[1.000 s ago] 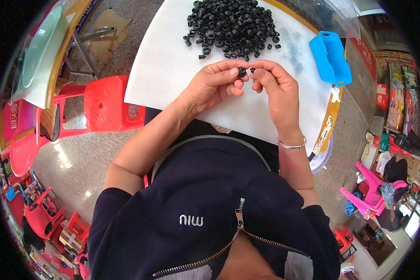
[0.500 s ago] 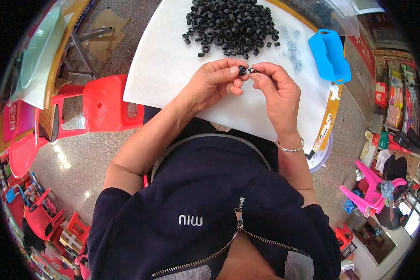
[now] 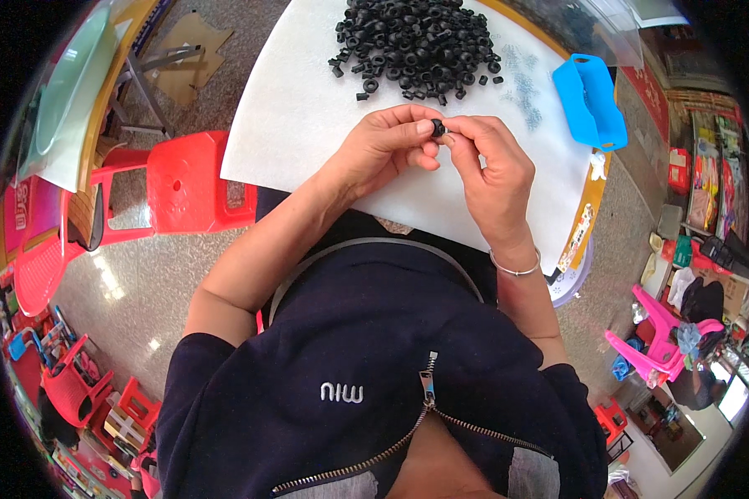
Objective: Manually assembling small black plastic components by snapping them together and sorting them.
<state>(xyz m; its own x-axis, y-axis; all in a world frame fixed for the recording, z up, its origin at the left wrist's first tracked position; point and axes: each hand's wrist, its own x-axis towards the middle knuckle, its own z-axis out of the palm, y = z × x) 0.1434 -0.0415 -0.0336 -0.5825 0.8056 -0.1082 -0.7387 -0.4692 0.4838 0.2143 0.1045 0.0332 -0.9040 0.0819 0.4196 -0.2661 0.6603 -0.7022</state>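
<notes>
The white table (image 3: 295, 112) held a black pile (image 3: 416, 50); at its six o'clock the left hand (image 3: 383, 148) pinched a black piece (image 3: 438, 128), maybe to steady it. Beside it at three o'clock, the right hand (image 3: 495, 166) pressed fingertips together; their hold was hidden.

Small, round black piece (image 3: 438, 127), held up over the white bench (image 3: 300, 100).
Pinched between thumb and finger of the left hand (image 3: 383, 151), just beside the right hand (image 3: 495, 162).

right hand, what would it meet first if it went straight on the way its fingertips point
Most likely the small black part held by the left hand. The right hand points left and slightly up in the picture, toward it; any gap looks very small, but depth is hard to judge.
</notes>
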